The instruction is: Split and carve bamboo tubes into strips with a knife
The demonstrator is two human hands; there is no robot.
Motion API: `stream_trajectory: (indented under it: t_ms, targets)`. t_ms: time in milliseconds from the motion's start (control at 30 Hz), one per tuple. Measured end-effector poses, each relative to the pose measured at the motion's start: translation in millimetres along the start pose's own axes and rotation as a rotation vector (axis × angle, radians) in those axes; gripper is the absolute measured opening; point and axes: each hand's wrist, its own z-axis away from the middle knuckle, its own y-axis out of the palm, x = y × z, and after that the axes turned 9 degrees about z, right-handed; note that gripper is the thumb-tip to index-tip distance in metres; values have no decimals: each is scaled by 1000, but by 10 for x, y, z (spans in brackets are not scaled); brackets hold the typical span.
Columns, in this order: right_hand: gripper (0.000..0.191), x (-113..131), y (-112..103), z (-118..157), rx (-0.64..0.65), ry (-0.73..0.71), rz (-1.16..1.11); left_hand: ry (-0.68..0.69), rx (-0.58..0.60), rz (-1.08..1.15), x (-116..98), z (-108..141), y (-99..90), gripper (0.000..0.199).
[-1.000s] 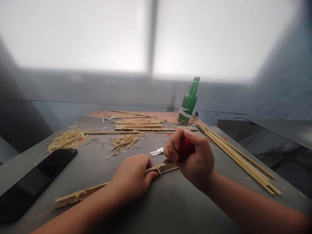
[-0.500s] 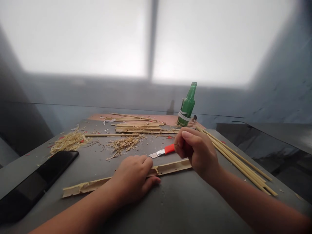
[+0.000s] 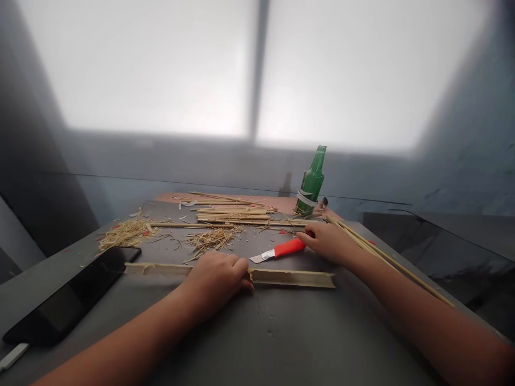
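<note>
A split bamboo strip lies flat on the grey table, set crosswise near the middle and roughly parallel to the near edge. It is long and narrow, pale tan, with its hollow inner side up; the edges look rough and chipped, and a crumbly patch shows just right of where the left hand covers it. The left hand presses down on the strip about midway, fingers curled over it, pinning it to the table. The right hand rests on the table beyond the strip's right end, fingers laid on the rear end of a red-handled knife; cannot tell if the grip is closed round it. The knife lies flat, blade pointing left, just behind the strip. Shavings are scattered toward the far edge, near cut sticks and a green bottle. A black phone lies by the left edge, touching the strip's left end.
</note>
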Motion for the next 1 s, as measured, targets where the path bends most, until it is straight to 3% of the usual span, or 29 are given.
stream_trajectory:
  t_ms: [100,200,300,400,500,667,767,1000]
  targets:
    - [32,-32,8,-24,28,11,58,-10,2,-5,7,-2,-1,20]
    - [23,44,-56,-3,-68,-14,104,-39,7,10,-8,7,-13,20]
    - [26,261,-158,121,-147,-145,102,-82,-1,36,-13,20,-19,19]
    - [27,557,-197,317,-50,-386,61,-107,-19,63,7,34,-2,18]
    - [37,788,-142,466,51,-508,97,-117,-30,83,30,47,28,19]
    - [6,879,-72,495,114,-505,207,-147,-52,84,6,63,16,20]
    - [3,871,-105,496,111,-511,256,-178,-63,48,-28,73,-33,10]
    - [2,930,-119,553,106,-485,307,-168,-42,12,-84,72,-36,11]
